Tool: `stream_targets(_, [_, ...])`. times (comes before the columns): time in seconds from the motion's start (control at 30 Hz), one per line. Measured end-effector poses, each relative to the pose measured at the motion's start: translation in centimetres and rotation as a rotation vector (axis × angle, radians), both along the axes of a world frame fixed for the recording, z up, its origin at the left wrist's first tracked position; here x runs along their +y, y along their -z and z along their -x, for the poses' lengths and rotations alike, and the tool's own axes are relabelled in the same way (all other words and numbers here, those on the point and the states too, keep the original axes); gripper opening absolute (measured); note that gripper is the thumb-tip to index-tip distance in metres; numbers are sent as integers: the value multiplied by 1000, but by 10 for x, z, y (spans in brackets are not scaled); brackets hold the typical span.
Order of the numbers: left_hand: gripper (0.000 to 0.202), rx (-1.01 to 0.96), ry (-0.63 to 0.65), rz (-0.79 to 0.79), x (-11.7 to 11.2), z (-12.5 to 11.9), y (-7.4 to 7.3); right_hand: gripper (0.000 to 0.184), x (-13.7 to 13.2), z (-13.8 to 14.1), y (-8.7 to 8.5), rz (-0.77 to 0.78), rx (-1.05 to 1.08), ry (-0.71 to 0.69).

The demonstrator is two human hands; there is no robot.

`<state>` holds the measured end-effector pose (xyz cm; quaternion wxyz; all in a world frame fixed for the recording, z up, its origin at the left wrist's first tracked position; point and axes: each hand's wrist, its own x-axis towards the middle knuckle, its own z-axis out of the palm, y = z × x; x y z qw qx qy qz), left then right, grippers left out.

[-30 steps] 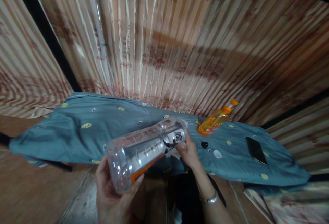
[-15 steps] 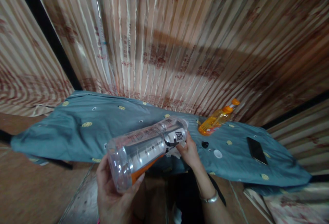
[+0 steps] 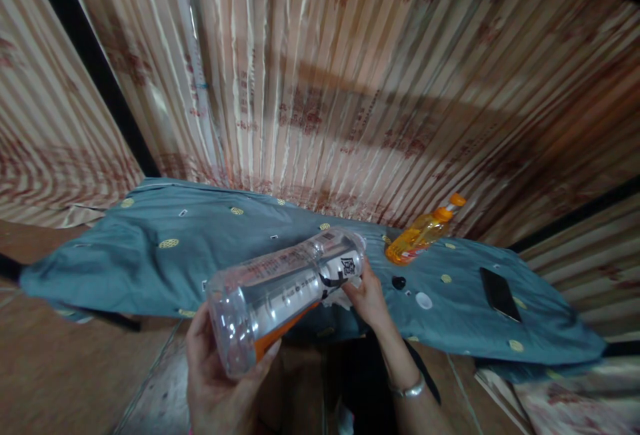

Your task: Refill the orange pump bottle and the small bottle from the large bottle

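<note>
A large clear plastic bottle [image 3: 285, 295] with a silver, black and orange label lies tilted in front of me, its base toward me on the left and its neck end away to the right. My left hand [image 3: 220, 375] is wrapped around the base, thumb along the near side. At the neck end, my right hand [image 3: 367, 292] is closed, its fingers partly hidden behind the bottle. Below the bottle, beside those fingers, shows a crumpled whitish piece [image 3: 337, 298], perhaps tissue. A silver bracelet [image 3: 410, 388] circles my right wrist.
A teal cloth-covered bench [image 3: 165, 275] stretches across the view. On its right part are a bottle of orange liquid [image 3: 413, 242], a small black object [image 3: 399, 282], a white disc [image 3: 424, 300] and a dark phone [image 3: 500, 294]. A patterned curtain [image 3: 310, 88] hangs behind.
Hardly anything differs. My left hand and the bottle's base have shifted very slightly left and down; my right hand stays at the neck end.
</note>
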<state>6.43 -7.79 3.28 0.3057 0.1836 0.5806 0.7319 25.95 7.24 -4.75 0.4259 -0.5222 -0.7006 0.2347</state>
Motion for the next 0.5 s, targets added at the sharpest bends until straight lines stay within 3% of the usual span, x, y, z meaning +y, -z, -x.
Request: stream_targets(0.5, [90, -7, 7, -16, 1, 0, -2, 64, 0, 0, 0, 18, -5, 13])
